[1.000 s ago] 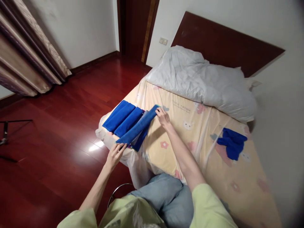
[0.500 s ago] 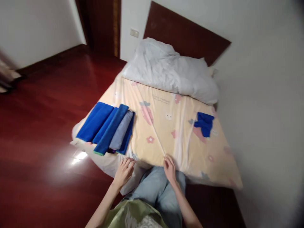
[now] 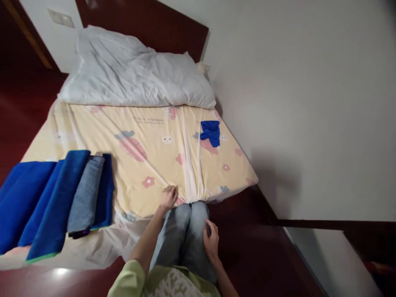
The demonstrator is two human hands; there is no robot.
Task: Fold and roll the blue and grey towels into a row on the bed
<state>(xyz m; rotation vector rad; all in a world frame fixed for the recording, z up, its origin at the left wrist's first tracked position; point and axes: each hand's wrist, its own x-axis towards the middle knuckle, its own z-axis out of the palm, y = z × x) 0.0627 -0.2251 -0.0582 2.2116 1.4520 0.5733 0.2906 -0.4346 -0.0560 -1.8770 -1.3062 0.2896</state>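
Observation:
My left hand rests at the front edge of the bed, on the yellow fitted sheet, its fingers loosely bent with nothing visible in them. A long crease in the sheet runs down to it. My right hand hangs beside my right knee, off the bed, fingers curved and apart from the thumb, holding nothing I can see. To the left lie several folded blue towels in an overlapping row, with a rolled grey-blue towel among them. A small crumpled blue cloth lies toward the bed's right side.
A white pillow or folded quilt spans the head of the bed, against a dark wooden headboard. The white wall rises to the right. Dark red floor shows beside the bed, and a pale flat panel stands at lower right.
The view has swung right and closer to the bed. My right hand has left the sheet and dropped beside my knee; my left hand has moved right, onto the sheet's front edge.

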